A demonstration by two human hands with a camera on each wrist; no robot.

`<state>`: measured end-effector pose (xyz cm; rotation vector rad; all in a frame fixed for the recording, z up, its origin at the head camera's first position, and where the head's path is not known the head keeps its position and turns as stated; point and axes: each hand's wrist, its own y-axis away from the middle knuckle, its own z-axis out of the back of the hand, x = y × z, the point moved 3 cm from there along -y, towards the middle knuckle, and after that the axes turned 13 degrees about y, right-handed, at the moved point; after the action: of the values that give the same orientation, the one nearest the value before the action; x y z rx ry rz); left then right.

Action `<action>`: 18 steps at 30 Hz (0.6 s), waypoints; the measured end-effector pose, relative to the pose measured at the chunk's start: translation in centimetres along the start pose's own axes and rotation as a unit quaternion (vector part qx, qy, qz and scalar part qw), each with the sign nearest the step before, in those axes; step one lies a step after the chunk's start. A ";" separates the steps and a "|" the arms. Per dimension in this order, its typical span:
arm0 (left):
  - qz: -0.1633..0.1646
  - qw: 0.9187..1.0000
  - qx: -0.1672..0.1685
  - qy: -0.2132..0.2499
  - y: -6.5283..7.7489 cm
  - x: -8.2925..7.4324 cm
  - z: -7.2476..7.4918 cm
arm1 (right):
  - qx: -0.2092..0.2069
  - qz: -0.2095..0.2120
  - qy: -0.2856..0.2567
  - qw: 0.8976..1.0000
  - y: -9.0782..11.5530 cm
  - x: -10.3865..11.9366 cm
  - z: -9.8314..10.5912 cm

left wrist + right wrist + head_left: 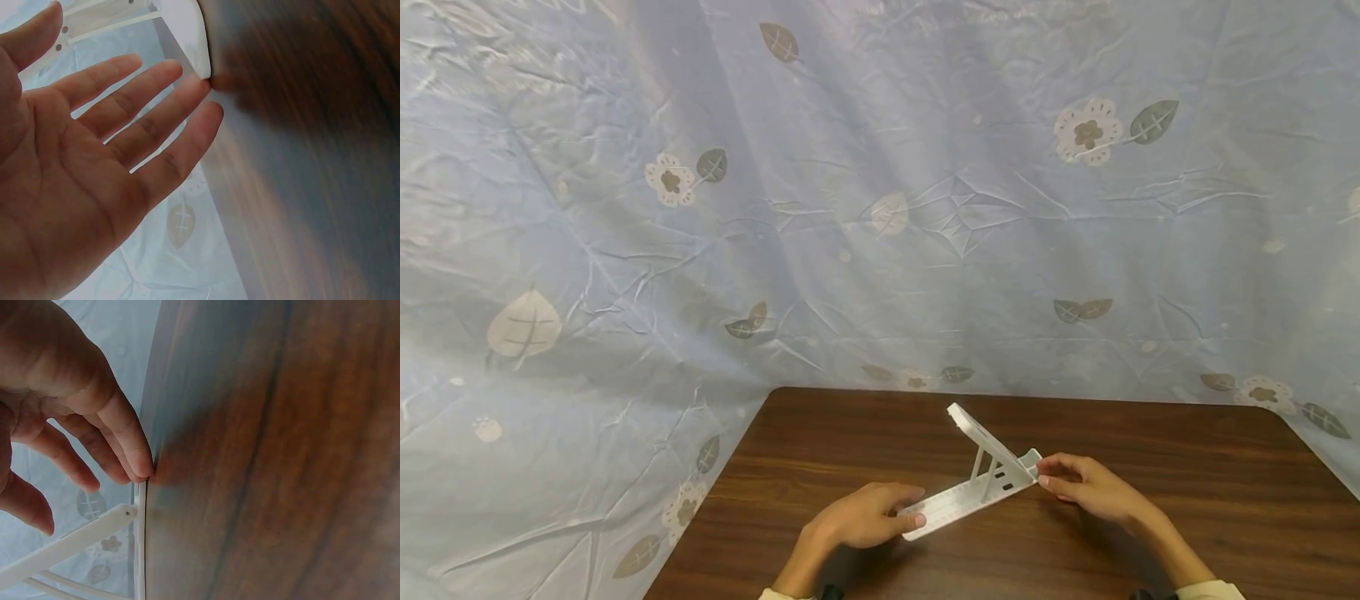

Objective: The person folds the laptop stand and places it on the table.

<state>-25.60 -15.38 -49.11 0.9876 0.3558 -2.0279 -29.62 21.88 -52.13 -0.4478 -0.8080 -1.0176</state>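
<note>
A white folding stand (pixel 958 504) sits on the brown wooden table, its flat slotted base lying slantwise. The stand's upper panel is raised at an angle on thin support legs, hinged near the right end. My left hand (pixel 868 514) is at the base's left end; in the left wrist view its fingers (pixel 150 128) are extended and spread, fingertips by the white end (pixel 187 37). At the right end is my right hand (pixel 1093 485). The right wrist view shows its fingers (pixel 128 434) reaching down beside the base's edge, the thumb apart from them.
The dark wood-grain table (pixel 1187 517) has rounded far corners. Behind it and to the left hangs a pale blue curtain (pixel 850 250) with leaf and flower prints, close to the table's edges.
</note>
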 end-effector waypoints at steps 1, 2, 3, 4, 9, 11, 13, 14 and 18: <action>0.000 1.000 0.004 0.007 0.1 -0.1 0.0 | -0.001 -0.002 0.000 1.000 -0.2 -0.1 0.0; 0.000 1.000 0.007 0.012 0.1 -0.1 -0.1 | -0.002 -0.002 -0.001 1.000 -0.3 -0.1 0.1; -0.001 1.000 0.011 0.017 0.2 -0.1 -0.1 | -0.004 -0.003 0.000 1.000 -0.5 -0.2 0.1; -0.002 1.000 0.014 0.022 0.3 -0.1 -0.2 | -0.005 -0.003 0.000 1.000 -0.6 -0.2 0.1; -0.004 0.999 0.022 0.027 0.5 -0.5 -0.4 | -0.009 0.001 0.000 1.000 -1.5 -0.3 0.2; -0.004 0.999 0.025 0.030 0.6 -0.6 -0.5 | -0.012 -0.001 -0.003 1.000 -1.9 -0.3 0.2; -0.006 0.999 0.029 0.029 0.6 -0.8 -0.7 | -0.014 -0.001 -0.003 1.000 -2.2 -0.3 0.1; -0.008 0.999 0.031 0.027 0.6 -0.8 -0.8 | -0.015 0.000 -0.004 1.000 -2.3 -0.3 0.1; -0.016 0.999 0.041 0.020 0.7 -1.1 -1.1 | -0.019 0.000 -0.013 1.000 -2.7 -0.4 0.0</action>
<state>-24.08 -14.63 -48.94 1.0814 0.3128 -2.0675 -32.12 20.80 -52.55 -0.4937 -0.8132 -1.0306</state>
